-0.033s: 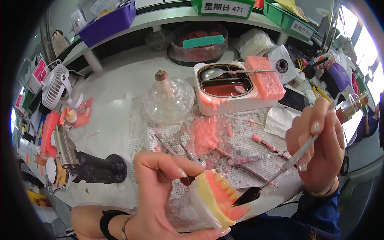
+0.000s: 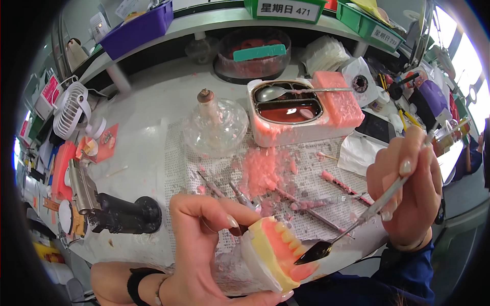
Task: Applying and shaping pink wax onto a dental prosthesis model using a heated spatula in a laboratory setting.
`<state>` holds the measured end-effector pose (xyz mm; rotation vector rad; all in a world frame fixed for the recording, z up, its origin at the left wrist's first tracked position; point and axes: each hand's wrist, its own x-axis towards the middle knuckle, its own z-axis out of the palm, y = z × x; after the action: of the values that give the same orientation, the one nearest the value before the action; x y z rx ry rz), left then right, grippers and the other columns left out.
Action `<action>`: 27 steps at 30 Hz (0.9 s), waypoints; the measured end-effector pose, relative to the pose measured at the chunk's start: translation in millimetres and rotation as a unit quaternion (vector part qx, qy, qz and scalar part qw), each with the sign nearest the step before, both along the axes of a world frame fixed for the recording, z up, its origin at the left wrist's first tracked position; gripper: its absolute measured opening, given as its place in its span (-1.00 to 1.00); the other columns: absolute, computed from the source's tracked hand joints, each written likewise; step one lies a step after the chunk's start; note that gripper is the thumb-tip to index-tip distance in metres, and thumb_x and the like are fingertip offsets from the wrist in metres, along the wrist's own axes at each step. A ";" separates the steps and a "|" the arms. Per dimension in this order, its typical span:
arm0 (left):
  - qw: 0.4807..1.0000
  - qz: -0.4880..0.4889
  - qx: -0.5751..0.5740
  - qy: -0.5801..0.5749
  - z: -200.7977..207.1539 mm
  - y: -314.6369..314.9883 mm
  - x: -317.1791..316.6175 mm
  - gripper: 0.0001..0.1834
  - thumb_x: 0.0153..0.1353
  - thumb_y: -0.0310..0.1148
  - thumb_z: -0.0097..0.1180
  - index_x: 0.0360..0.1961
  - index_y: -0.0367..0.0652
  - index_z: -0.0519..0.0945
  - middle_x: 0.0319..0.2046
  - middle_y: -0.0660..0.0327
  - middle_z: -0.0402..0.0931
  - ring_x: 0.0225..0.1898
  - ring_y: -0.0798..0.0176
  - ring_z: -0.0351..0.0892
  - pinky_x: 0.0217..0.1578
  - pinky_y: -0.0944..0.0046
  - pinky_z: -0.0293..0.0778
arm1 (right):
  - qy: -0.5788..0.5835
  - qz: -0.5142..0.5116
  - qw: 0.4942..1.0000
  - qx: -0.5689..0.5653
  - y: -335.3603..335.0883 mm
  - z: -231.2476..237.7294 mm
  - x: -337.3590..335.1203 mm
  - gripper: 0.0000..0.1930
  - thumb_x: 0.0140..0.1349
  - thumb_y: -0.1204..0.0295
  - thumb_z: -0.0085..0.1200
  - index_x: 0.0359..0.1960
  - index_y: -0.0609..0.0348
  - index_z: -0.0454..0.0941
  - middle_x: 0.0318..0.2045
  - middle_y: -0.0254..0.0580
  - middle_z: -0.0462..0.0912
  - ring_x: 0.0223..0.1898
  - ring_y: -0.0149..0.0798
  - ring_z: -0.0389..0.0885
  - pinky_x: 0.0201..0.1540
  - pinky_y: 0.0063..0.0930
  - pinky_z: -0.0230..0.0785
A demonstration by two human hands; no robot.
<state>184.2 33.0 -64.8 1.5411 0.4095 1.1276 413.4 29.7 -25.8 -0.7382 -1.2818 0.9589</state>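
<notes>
My left hand (image 2: 204, 250) grips a dental model (image 2: 263, 260) of white and yellow plaster, tilted, with thumb and fingers at its opposite ends. Pink wax and a row of cream artificial teeth (image 2: 290, 239) cover its right-hand side. In my right hand (image 2: 408, 183) is a metal wax spatula (image 2: 377, 204), held like a pen and slanting down to the left. Its dark, shiny blade (image 2: 315, 252) lies over the pink wax beside the lower teeth; whether it touches the wax I cannot tell.
Beyond the hands stand a wax pot (image 2: 288, 130) with a spoon (image 2: 273, 93) across it and a glass spirit lamp (image 2: 217, 127). Several wax-smeared tools (image 2: 319, 217) lie on newspaper. A black-based burner (image 2: 127, 214) and a white fan (image 2: 71, 109) stand left; a phone (image 2: 375, 127) lies right.
The spatula and my right hand have shifted very slightly, and the blade's angle looks a little different. My left hand and the model have hardly moved.
</notes>
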 end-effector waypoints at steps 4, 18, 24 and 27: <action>0.999 0.007 -0.036 0.013 1.6 -4.9 1.1 -0.15 -0.22 -0.48 0.41 0.00 -0.17 0.03 -0.12 0.07 0.27 -0.09 0.24 0.38 -0.07 0.22 0.32 | -0.053 0.013 0.997 0.057 -4.2 -0.1 1.1 -0.73 0.43 0.27 -0.36 -0.43 0.08 0.24 -0.69 -0.37 0.31 -0.73 -0.54 0.18 -0.67 -0.65 0.04; 0.998 0.001 -0.012 0.058 6.3 -3.5 -4.9 -0.18 -0.21 -0.48 0.36 0.00 -0.19 0.02 -0.12 0.06 0.26 -0.10 0.28 0.33 -0.05 0.29 0.26 | 0.016 -0.073 0.994 0.076 24.7 -18.3 21.2 -0.78 0.40 0.39 -0.27 -0.26 0.30 0.37 -0.44 -0.14 0.51 -0.57 -0.40 0.40 -0.49 -0.59 0.29; 0.999 -0.027 -0.023 0.015 2.5 0.2 -1.0 -0.21 -0.21 -0.53 0.32 -0.02 -0.20 0.02 -0.13 0.01 0.27 -0.13 0.28 0.34 -0.07 0.30 0.29 | -0.120 -0.054 0.978 -0.164 61.9 -34.4 40.2 -0.70 0.41 0.33 -0.26 -0.12 0.35 0.39 -0.28 -0.05 0.60 -0.48 -0.46 0.48 -0.45 -0.64 0.27; 0.999 -0.028 -0.022 0.009 0.1 0.5 -2.2 -0.21 -0.21 -0.52 0.33 -0.02 -0.20 0.03 -0.13 0.03 0.27 -0.13 0.28 0.34 -0.08 0.31 0.28 | 0.013 -0.054 0.976 -0.210 60.0 -31.2 34.1 -0.72 0.40 0.34 -0.23 -0.14 0.35 0.40 -0.29 -0.02 0.62 -0.46 -0.39 0.50 -0.39 -0.56 0.31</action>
<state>182.0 33.5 -64.8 1.5174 0.3991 1.0558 447.5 89.7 -57.1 -1.1068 -1.0133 1.1614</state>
